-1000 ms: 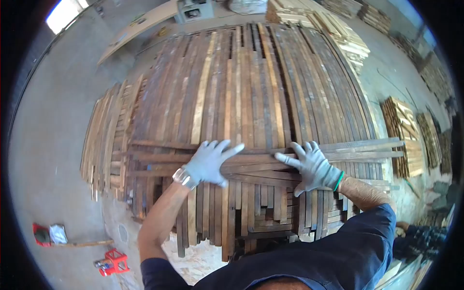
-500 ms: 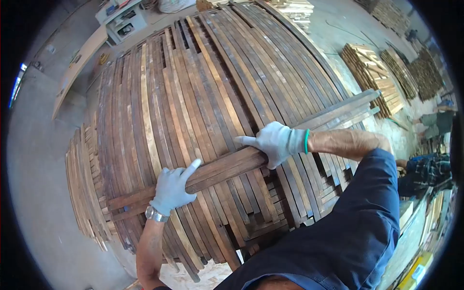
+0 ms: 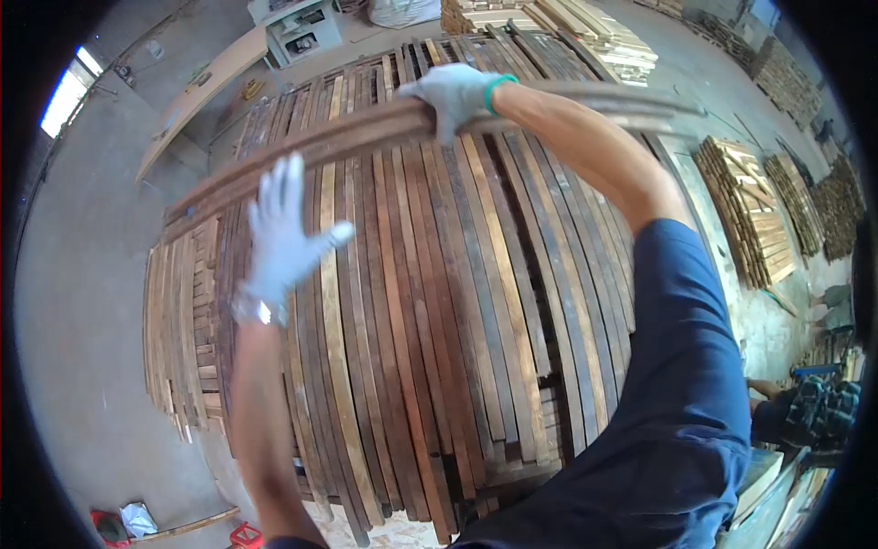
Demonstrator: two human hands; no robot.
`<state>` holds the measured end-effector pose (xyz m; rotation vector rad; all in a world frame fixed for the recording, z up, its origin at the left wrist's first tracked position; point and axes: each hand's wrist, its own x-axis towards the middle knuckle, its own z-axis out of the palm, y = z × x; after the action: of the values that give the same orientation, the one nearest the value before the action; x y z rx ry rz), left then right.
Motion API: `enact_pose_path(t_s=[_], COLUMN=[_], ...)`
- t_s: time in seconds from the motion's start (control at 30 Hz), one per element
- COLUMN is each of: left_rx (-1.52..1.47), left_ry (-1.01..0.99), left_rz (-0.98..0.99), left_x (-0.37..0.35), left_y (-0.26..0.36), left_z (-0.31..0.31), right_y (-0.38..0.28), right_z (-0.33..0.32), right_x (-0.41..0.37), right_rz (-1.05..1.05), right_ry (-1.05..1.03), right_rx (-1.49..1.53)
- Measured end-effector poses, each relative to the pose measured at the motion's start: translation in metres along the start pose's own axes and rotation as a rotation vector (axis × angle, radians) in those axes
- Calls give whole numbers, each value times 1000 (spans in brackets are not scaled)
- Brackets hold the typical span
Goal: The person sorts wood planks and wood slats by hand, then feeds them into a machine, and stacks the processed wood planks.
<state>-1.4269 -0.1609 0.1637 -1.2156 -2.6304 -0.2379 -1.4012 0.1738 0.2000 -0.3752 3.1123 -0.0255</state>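
A bundle of long dark wooden strips (image 3: 366,126) lies crosswise over a wide stack of wooden strips (image 3: 402,302), near its far part. My right hand (image 3: 453,96), in a light glove with a green cuff, is wrapped round the bundle near its middle. Just below the bundle's left part is my left hand (image 3: 291,229), also gloved, with its fingers spread and nothing in it. It is blurred by motion, and a watch shows at the wrist.
Shorter strips (image 3: 174,329) are piled at the left. More wood stacks (image 3: 745,210) stand at the right, and pale boards (image 3: 585,32) at the back. A long board (image 3: 206,91) and a white cabinet (image 3: 297,32) are at the upper left. Another person (image 3: 809,412) is at the right edge.
The bundle has moved away from me across the stack, with my right hand on it. My left hand has let go of it and its fingers have opened. The view has shifted.
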Motion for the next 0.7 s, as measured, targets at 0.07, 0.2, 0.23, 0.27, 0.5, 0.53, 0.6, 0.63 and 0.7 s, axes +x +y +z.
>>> enact_pose_path(t_s=[0.07,0.2,0.23,0.27,0.5,0.53,0.6,0.63,0.7], left_rx=[-70,29,-13,-3,-24,-11,7,-4,-9], left_ry=[-65,-240,-201,-157,-139,-128,-112,-113,-114], left_rz=[-93,-239,-243,-224,-217,-212,-205,-207,-210], left_x=[-43,-82,-83,-84,-82,-82,-85,-85,-85], left_y=[17,52,53,52,50,48,49,50,49], left_z=[68,121,118,120,119,120,124,125,123], right_y=[36,72,78,89,52,44,50,56,71], right_z=[19,135,150,158,162,157,161,163,164], right_x=[47,84,96,103,87,78,61,50,43], right_rz=[116,490,539,508,533,503,342,258,173], right_ry=[57,214,338,394,336,255,296,316,473], right_rx=[-111,-228,-163,-178,-397,-391,-467,-505,-444])
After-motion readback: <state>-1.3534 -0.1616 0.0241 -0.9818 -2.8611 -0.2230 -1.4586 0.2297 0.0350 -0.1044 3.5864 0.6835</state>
